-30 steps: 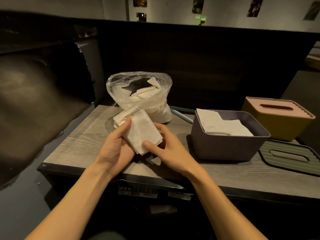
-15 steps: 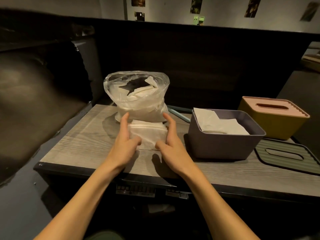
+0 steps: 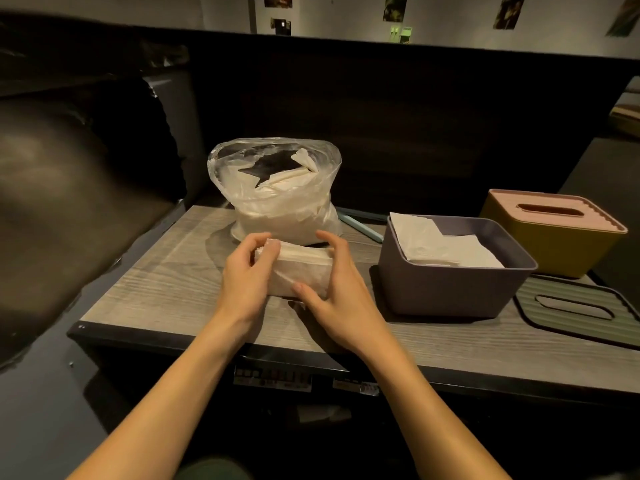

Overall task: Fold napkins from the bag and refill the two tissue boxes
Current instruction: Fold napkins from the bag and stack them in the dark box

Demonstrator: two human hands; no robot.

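A stack of white napkins (image 3: 300,271) stands on edge on the wooden table (image 3: 166,282), just in front of the clear plastic bag (image 3: 277,188) full of napkins. My left hand (image 3: 247,271) grips the stack's left end and my right hand (image 3: 332,289) grips its right side. To the right sits the open purple tissue box (image 3: 446,292) with white napkins (image 3: 443,244) inside. Behind it is the yellow tissue box (image 3: 540,244), closed with its pink slotted lid.
A dark green slotted lid (image 3: 571,310) lies flat at the table's right edge. A light blue stick-like object (image 3: 360,226) lies behind the purple box. A dark padded seat fills the left side, and a dark partition rises behind the table.
The napkin stack went from lying tilted in my hands above the table to standing on edge on the table. Both hands now clasp its ends, fingers curled over the top.
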